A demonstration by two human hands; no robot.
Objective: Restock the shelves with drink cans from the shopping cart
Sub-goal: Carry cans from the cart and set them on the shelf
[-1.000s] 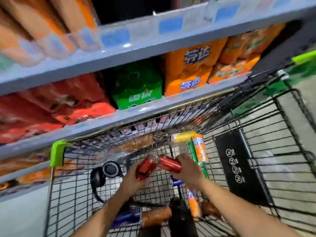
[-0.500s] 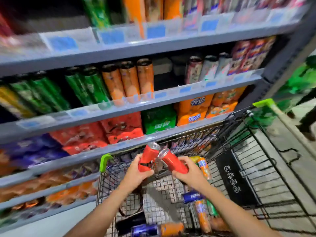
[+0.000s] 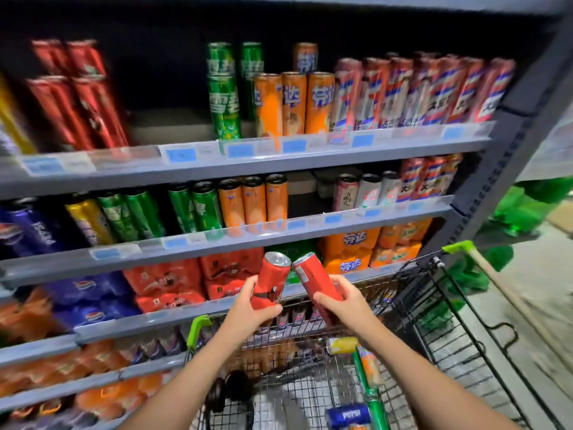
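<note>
Left hand point(image 3: 248, 311) is wrapping its grip around the lower half of a red can point(image 3: 269, 282); right hand point(image 3: 347, 302) is clasping a second red can point(image 3: 314, 282) likewise. Both cans are tilting inward, tops nearly touching, above the cart point(image 3: 434, 305), in front of the shelves point(image 3: 248, 159)

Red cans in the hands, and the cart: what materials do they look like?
Red cans: likely aluminium, going by the bare silver lid and rim above a glossy printed body. Cart: dark wire mesh, probably coated steel, with green corner caps that look like plastic.
</note>
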